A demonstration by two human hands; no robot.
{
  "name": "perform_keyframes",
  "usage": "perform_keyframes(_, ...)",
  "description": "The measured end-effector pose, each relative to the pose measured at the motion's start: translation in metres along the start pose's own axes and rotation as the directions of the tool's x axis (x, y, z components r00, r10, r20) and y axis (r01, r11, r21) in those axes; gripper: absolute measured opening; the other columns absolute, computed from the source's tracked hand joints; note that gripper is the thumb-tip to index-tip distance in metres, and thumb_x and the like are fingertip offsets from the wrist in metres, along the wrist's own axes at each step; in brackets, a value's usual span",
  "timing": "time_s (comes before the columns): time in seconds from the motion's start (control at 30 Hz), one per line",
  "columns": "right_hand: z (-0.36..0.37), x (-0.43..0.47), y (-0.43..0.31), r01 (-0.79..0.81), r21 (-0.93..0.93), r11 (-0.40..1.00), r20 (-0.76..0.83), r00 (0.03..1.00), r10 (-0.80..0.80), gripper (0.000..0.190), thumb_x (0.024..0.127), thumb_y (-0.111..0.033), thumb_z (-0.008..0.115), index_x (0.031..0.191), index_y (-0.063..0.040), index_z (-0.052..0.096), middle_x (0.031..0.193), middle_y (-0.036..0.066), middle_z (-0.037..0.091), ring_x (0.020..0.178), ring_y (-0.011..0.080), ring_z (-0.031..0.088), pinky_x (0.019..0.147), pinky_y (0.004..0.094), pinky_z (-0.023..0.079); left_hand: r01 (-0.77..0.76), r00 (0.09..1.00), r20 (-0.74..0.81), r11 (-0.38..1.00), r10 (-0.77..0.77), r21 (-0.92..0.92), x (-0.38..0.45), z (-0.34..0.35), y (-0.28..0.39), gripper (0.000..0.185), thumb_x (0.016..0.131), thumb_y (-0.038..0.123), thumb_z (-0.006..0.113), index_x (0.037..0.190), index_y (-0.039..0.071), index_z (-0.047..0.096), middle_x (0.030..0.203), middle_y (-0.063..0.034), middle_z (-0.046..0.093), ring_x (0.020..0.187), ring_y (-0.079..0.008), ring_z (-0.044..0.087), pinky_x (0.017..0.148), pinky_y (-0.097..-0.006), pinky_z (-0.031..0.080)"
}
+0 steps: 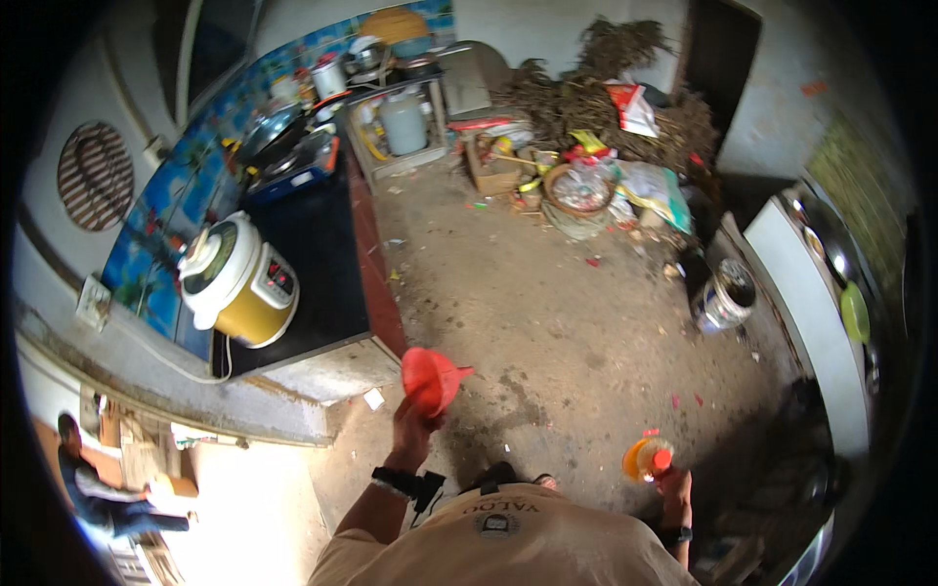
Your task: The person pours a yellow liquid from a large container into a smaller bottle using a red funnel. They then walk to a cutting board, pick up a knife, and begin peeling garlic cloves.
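A red plastic funnel (432, 377) is held in my left hand (416, 425), its spout pointing to the right over the floor. My right hand (673, 483) grips a plastic bottle (645, 460) with a red cap and orange-yellow contents, low at the right. Both hands are well apart, at either side of my body. Left of the funnel, a white and gold electric pressure cooker (242, 282) with a lit panel stands on the black countertop (322, 300).
A gas stove (293, 172) with a wok sits farther along the counter. A gas cylinder (403, 121) stands underneath. Brushwood (564, 95), a cardboard box (491, 165) and a basket (582, 190) lie at the back. A bucket (725, 293) is on the right. Outside sits a person (102, 476).
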State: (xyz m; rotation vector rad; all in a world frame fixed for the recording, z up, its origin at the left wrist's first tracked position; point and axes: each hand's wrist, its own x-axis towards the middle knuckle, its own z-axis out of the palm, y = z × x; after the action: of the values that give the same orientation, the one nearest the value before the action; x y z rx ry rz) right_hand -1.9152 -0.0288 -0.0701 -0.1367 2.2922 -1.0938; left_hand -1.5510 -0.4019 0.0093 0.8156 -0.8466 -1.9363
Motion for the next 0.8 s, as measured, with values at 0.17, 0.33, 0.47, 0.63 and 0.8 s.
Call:
perform_keyframes(0.17,0.062,0.083,-0.163,0.222,-0.2,0.954,0.203,0.962,-0.181,0.01,0.078,-0.002,0.054,0.074,-0.001,0.063,0.064,0.005,0.06,0.053,0.0095,0.054,0.047,0.0231,0.042,-0.142,0.885,-0.448,0.99,0.123,-0.008,-0.037,-0.048,0.02,0.032,0.087,0.017,0.047,0.115,0.002,0.052,0.089,-0.0118,0.062,0.067,-0.02,0.06,0.053,-0.0277,0.047)
perform_keyframes(0.33,0.168,0.135,-0.288,0.121,0.315,0.941,0.403,0.881,-0.248,0.014,0.075,0.002,0.046,0.08,-0.002,0.059,0.076,0.009,0.063,0.07,0.0192,0.064,0.052,0.0246,0.049,-0.266,0.732,-0.67,0.957,0.125,-0.113,-0.049,-0.099,0.017,0.033,0.084,0.015,0.048,0.115,0.003,0.051,0.084,-0.0102,0.061,0.063,-0.0194,0.059,0.05,-0.0264,0.045)
perform_keyframes(0.47,0.268,0.112,-0.417,0.096,0.412,0.906,0.546,0.77,-0.33,0.018,0.073,0.003,0.048,0.087,-0.002,0.058,0.088,0.007,0.062,0.082,0.0189,0.064,0.061,0.0247,0.052,-0.328,0.68,-0.721,0.935,0.135,-0.134,-0.046,-0.12,0.032,0.031,0.086,0.014,0.047,0.114,0.002,0.051,0.082,-0.0109,0.062,0.062,-0.0174,0.058,0.049,-0.0228,0.045)
perform_keyframes(0.63,0.391,0.117,-0.537,0.059,0.446,0.893,0.701,0.597,-0.39,0.029,0.068,0.007,0.048,0.094,-0.001,0.058,0.096,0.01,0.064,0.08,0.0179,0.063,0.065,0.0277,0.054,-0.481,0.494,-0.837,0.876,0.236,-0.037,-0.031,-0.11,0.065,0.031,0.086,0.016,0.047,0.114,0.003,0.051,0.08,-0.0089,0.06,0.064,-0.0163,0.057,0.051,-0.0238,0.044)
perform_keyframes(0.8,0.509,0.091,-0.649,0.206,0.372,0.905,0.831,0.36,-0.423,0.031,0.066,0.008,0.044,0.093,0.001,0.058,0.094,0.011,0.064,0.077,0.0221,0.063,0.07,0.0338,0.054,-0.586,0.263,-0.91,0.802,0.322,0.114,-0.038,-0.105,0.053,0.031,0.086,0.019,0.05,0.113,0.005,0.051,0.086,-0.0067,0.058,0.065,-0.015,0.055,0.053,-0.023,0.042)
